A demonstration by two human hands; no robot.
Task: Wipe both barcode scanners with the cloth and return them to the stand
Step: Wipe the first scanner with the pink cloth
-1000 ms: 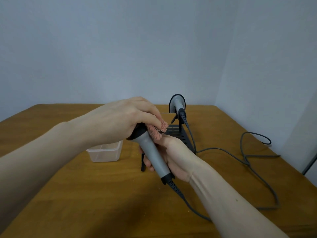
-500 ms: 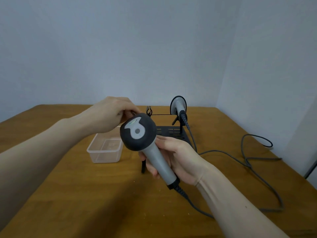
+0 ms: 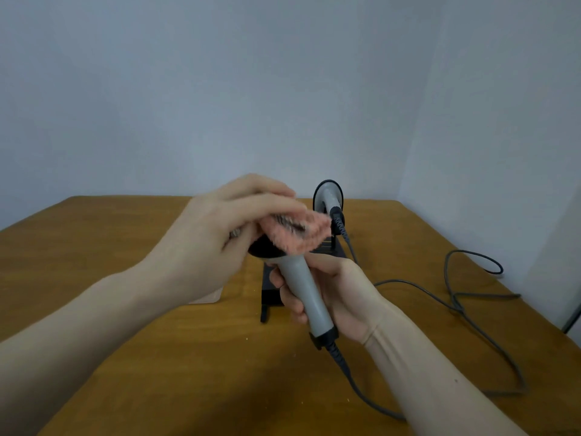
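Observation:
My right hand [image 3: 338, 294] grips the grey handle of a barcode scanner [image 3: 303, 287] above the table, head up. My left hand [image 3: 220, 237] holds a pink cloth [image 3: 295, 231] and presses it onto the scanner's black head, most of which is hidden. The second scanner [image 3: 328, 199] sits on the black stand [image 3: 272, 289] behind, at the stand's far right end. The stand's near part shows below my hands.
The wooden table [image 3: 188, 372] reaches the grey walls. Grey cables [image 3: 459, 303] loop across the table's right side. A clear plastic container [image 3: 210, 297] lies mostly hidden behind my left forearm.
My left hand has come back from the left and now lays the cloth over the scanner's head, which was bare and facing me half a second ago.

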